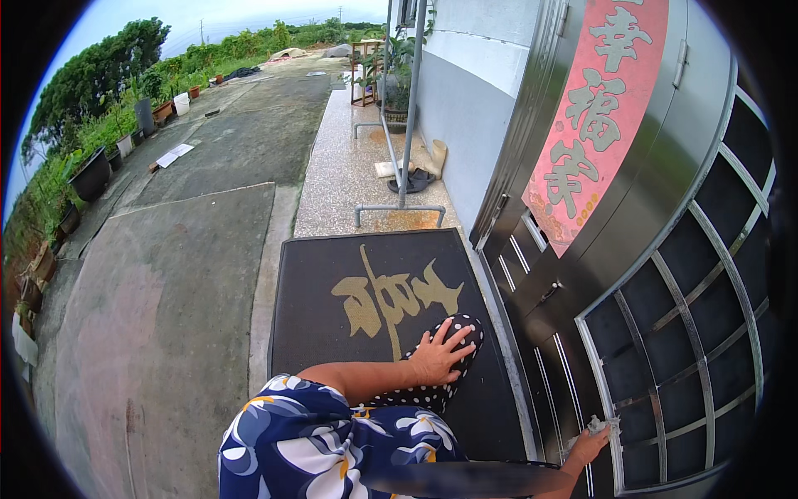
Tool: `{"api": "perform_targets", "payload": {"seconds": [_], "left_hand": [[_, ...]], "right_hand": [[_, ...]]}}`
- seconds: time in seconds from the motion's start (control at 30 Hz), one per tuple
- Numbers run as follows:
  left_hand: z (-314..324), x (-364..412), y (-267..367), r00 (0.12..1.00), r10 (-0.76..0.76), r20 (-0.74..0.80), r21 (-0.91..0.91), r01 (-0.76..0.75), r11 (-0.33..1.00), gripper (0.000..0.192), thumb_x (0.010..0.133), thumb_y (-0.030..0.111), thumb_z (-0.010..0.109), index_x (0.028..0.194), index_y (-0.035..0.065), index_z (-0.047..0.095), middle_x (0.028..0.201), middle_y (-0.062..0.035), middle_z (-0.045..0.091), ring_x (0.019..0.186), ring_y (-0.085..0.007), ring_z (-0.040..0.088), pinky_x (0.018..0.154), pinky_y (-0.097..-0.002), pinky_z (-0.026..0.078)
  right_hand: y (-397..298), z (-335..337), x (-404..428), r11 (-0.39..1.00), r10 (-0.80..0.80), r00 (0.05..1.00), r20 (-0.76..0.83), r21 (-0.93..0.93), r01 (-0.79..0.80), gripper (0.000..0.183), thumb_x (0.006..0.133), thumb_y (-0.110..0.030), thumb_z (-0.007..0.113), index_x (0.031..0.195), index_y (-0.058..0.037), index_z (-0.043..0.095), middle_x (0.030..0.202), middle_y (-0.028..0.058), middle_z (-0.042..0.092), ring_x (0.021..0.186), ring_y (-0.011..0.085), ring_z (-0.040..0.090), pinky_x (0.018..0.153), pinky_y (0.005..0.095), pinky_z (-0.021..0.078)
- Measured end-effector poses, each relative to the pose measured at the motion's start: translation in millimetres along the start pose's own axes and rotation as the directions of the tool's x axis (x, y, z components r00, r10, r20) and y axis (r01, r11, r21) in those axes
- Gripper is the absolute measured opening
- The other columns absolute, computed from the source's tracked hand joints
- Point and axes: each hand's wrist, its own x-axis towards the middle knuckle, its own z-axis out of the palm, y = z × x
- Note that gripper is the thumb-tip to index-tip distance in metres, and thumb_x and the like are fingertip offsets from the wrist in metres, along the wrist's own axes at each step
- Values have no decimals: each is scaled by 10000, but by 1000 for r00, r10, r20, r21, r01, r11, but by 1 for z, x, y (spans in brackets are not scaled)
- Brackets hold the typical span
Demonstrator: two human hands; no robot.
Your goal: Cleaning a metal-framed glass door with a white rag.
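My left hand [439, 357] rests with fingers spread on my bent knee, over black trousers [469, 323] with white dots. At the lower right, my right hand [587, 446] grips a crumpled grey rag [600, 425]. The rag presses on the metal frame edge [614, 430] of a barred door panel [673, 349] with a dark backing. Beside that panel stands a dark, shiny metal door [530, 305] with bright strips and a handle [551, 289]. A pink-red paper banner [592, 118] with large characters hangs on the metal door.
Under me lies a black doormat [312, 293] with a gold character. Beyond it, a grey pipe rack [402, 187] stands on the speckled ledge [330, 181], near dark sandals [413, 181] and pale boots [438, 157]. Plant pots [91, 174] line the concrete yard's [187, 249] left side.
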Motion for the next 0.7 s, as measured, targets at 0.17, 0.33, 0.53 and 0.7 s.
{"api": "perform_targets", "payload": {"seconds": [0.17,0.33,0.53,0.7], "left_hand": [[-4,41,-9,990,-100,97,-30,104,994,631,777,426,644,1351,253,448,1483,-75,264,1358,-402,226,856,-616,432],[-9,63,-3,977,-184,106,-31,189,982,581,780,414,625,1305,206,488,1357,-85,418,1264,-360,376,880,-538,427],[-4,67,5,990,-139,-16,17,139,990,565,755,394,642,1270,195,523,1326,-90,448,1234,-362,407,877,-527,421],[-3,73,11,993,-114,-25,38,115,993,551,749,381,647,1256,196,535,1320,-88,455,1222,-358,415,890,-526,407]], "right_hand": [[-26,-20,-17,930,-353,930,101,142,338,695,746,-50,659,1381,-165,402,1213,177,494,1109,393,526,920,442,456],[-37,-16,-4,877,-328,915,-233,284,387,696,745,-10,619,1380,-205,412,1168,158,488,1051,389,542,885,455,455],[-47,-6,19,961,-160,982,-98,213,177,727,719,4,654,1375,-179,401,1148,169,482,1037,394,548,860,459,467],[-60,10,22,970,-234,972,-10,71,234,712,701,7,707,1332,-173,430,1196,158,466,1096,384,525,892,436,457]]}}
